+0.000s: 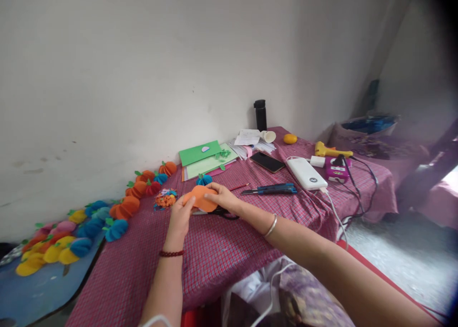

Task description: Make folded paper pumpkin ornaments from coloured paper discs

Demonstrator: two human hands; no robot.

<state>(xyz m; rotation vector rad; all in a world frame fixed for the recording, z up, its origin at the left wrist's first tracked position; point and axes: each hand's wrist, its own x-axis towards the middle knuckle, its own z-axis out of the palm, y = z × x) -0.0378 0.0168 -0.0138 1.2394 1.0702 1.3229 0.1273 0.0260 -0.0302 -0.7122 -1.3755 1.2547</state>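
Both my hands hold a folded orange paper shape (201, 197) just above the red checked tablecloth (222, 250). My left hand (181, 218) pinches its left edge, fingers closed on the paper. My right hand (223, 198) grips its right side from above. Black scissors (222, 213) lie on the cloth under my right hand. A small pile of orange and blue paper scraps (165, 199) sits just left of the shape, and a blue paper ball (203, 179) behind it.
Several finished paper pumpkins (118, 212) line the wall at left. Coloured paper sheets (205, 157), a phone (267, 162), a blue knife (272, 189), a white power bank (306, 173), a yellow glue gun (327, 150) and a black bottle (260, 115) lie further back.
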